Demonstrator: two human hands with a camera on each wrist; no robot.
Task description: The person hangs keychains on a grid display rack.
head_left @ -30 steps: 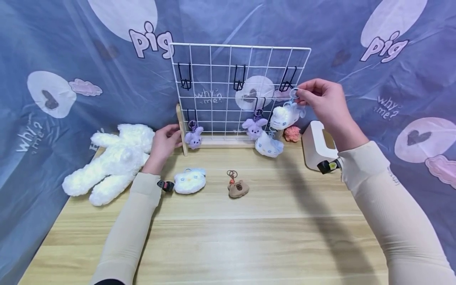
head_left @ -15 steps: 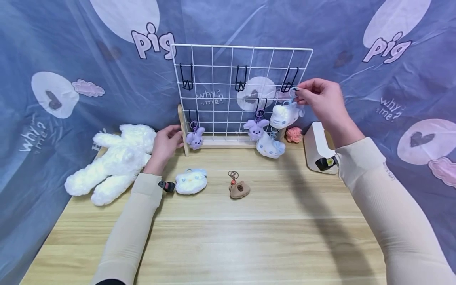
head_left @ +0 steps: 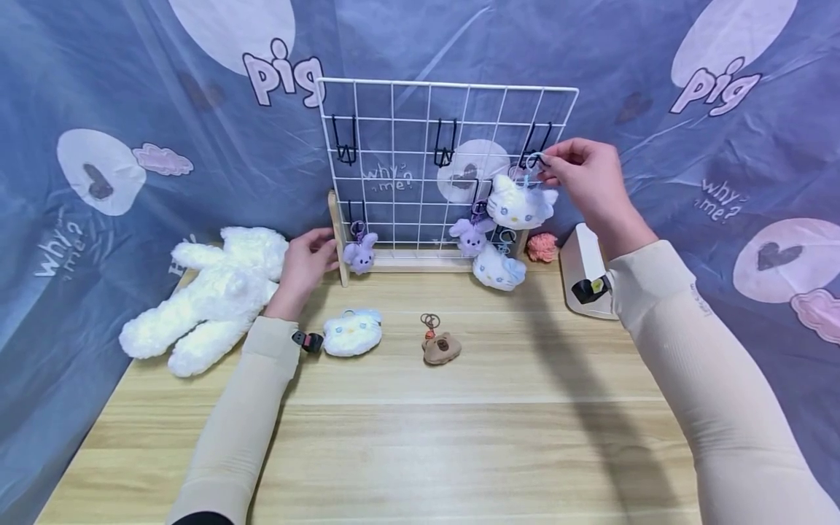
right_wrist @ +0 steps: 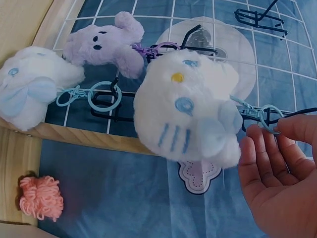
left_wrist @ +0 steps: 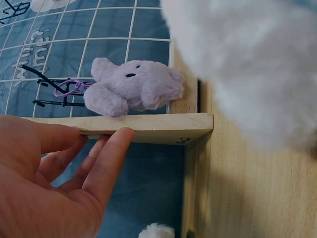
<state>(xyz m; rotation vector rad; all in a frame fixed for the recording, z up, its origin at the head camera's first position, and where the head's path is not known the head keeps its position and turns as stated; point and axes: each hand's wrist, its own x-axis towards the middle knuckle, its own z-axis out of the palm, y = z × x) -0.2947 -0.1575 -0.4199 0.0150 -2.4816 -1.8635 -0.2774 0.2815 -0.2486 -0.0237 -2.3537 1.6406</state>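
My right hand (head_left: 584, 171) pinches the light blue ring (right_wrist: 271, 119) of a white plush cat keychain (head_left: 520, 204) between thumb and fingers. That ring is right at the upper right black hook (head_left: 533, 154) of a white wire grid rack (head_left: 426, 86); I cannot tell whether the prong passes through it. Below hang a purple bunny keychain (head_left: 471, 237) and another white cat keychain (head_left: 499, 268), each from a lower hook. My left hand (head_left: 305, 262) touches the rack's left wooden post (left_wrist: 148, 123) with nearly straight fingers. Beside that post hangs another purple bunny keychain (left_wrist: 133, 85).
On the wooden table (head_left: 394, 452) lie a white cat plush (head_left: 352, 333) and a brown animal keychain (head_left: 442, 348). A large white plush (head_left: 223, 284) lies left. A coral fuzzy piece (head_left: 542, 248) and a white container (head_left: 580, 255) stand right. Two black hooks (head_left: 445, 154) (head_left: 345, 152) hang on the upper grid.
My right hand has shifted slightly left, bringing the keychain's ring closer over the hook. The white cat has swung left and its face now points forward. My left hand stays at the post.
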